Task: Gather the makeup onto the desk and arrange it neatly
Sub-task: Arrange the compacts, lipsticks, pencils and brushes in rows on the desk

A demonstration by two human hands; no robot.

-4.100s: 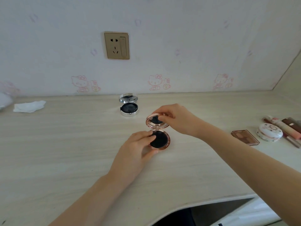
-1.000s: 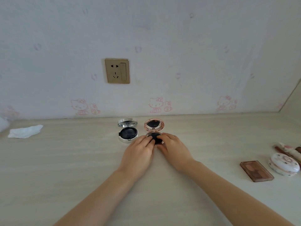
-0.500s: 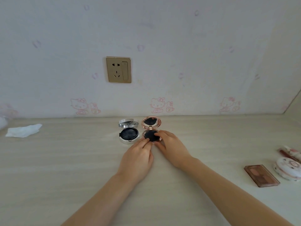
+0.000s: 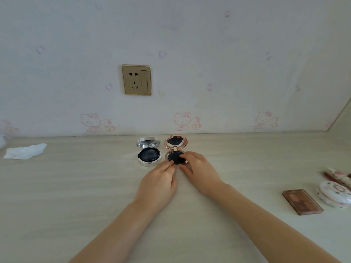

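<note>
Grip: both hands are meeting at the rose-gold compact [image 4: 176, 151], near the middle of the bench [image 4: 76, 196].
Left hand [image 4: 158, 184]: its fingers are curling in and its fingertips [image 4: 170, 164] are pinching the compact's base at the 7 o'clock edge of the dark pad.
Right hand [image 4: 199, 170]: its fingers are bending round the base from 4 o'clock, with the thumb lying over the pad's rim at 2 o'clock; it is holding the base, not lifting it clear as far as can be seen.
Rose-gold compact: it is lying open, lid tilting up toward the wall at 12 o'clock, mirror showing a dark reflection.
Silver compact [image 4: 148, 153]: it is sitting open just beside the rose-gold one, at its 9 o'clock, lid also standing at the back; whether the two cases are touching cannot be told.
Brown palette [image 4: 302, 201]: it is lying flat well apart from the hands, at 3 o'clock on the bench.
White round case [image 4: 334, 194]: it is resting closed just beside the palette, further toward 3 o'clock.
Pink tubes [image 4: 337, 176]: they are lying behind the round case at the frame's edge, partly cut off.
White tissue [image 4: 24, 151]: it is lying crumpled far off at 9 o'clock.
Wall socket [image 4: 136, 80]: it is sitting on the wall at 12 o'clock, above the compacts.
</note>
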